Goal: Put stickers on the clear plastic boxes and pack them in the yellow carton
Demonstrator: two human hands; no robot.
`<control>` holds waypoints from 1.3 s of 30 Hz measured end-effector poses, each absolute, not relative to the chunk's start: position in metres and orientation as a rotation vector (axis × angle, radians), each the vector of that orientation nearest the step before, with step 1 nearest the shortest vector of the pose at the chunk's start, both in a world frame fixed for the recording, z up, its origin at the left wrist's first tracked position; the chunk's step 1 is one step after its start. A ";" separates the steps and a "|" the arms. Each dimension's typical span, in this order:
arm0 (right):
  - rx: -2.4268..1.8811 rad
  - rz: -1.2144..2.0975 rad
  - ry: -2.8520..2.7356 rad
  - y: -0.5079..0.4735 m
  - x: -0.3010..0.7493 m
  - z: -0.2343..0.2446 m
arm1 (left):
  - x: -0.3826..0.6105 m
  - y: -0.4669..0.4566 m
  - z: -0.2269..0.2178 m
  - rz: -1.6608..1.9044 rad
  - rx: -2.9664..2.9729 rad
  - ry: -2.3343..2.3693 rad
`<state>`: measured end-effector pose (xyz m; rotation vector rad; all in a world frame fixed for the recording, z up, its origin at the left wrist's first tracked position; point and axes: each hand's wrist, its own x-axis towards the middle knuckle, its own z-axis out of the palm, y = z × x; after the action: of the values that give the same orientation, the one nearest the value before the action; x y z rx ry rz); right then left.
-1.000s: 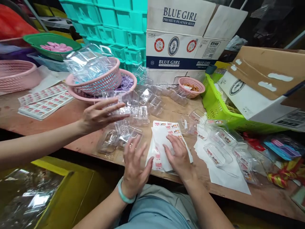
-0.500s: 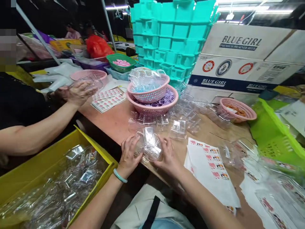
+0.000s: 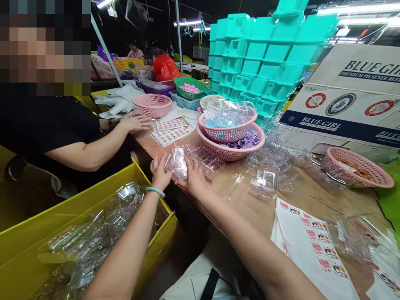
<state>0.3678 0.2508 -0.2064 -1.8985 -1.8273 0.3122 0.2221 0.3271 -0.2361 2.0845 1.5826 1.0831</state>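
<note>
Between my two hands, at the table's near edge, is a clear plastic clamshell box (image 3: pixel 179 163). My left hand (image 3: pixel 160 172), with a pale green bangle on the wrist, grips its left side. My right hand (image 3: pixel 195 176) is curved around the right side. Glare on the plastic hides what, if anything, is inside. More clear plastic boxes (image 3: pixel 208 160) lie just behind my right hand, and another clear box (image 3: pixel 264 183) sits to the right. Sheets of printed stickers (image 3: pixel 315 241) are spread at the right of the table.
A yellow bin (image 3: pixel 175 214) with several clear boxes stands at lower left. Beside it sits a co-worker, whose hand (image 3: pixel 136 123) is near sticker sheets (image 3: pixel 171 131). Stacked pink baskets (image 3: pixel 215 152), turquoise crates (image 3: pixel 259 58) and a Blue Girl carton (image 3: pixel 350 104) stand behind.
My view has turned left. Both hands have moved left along the table edge with the clear box, closer to the yellow bin. The clear box has left the co-worker's hands.
</note>
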 end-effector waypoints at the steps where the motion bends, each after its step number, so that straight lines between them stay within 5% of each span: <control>1: -1.919 0.313 -1.836 0.263 0.363 -0.204 | 0.221 0.340 -0.235 1.089 2.065 1.582; 7: -2.002 0.294 -1.817 0.306 0.338 -0.185 | 0.213 0.398 -0.228 1.192 1.967 1.599; 14: -1.916 0.039 -1.533 0.237 0.351 -0.198 | 0.221 0.404 -0.243 1.395 1.667 1.667; 20: -1.998 0.454 -1.432 0.240 0.359 -0.206 | 0.243 0.405 -0.245 1.419 1.511 1.656; 27: -2.194 -0.009 -1.632 0.154 0.487 -0.155 | 0.236 0.402 -0.245 1.450 1.519 1.635; 33: -2.530 -0.074 -1.937 0.108 0.574 -0.153 | 0.254 0.350 -0.224 1.597 1.844 1.484; 39: -2.203 -0.079 -2.023 0.167 0.470 -0.169 | 0.306 0.242 -0.219 1.232 2.285 0.765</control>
<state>0.4698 0.1666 -0.1691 -2.2029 -2.0226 -0.0788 0.3061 0.2422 -0.2192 2.2850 0.7652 1.2321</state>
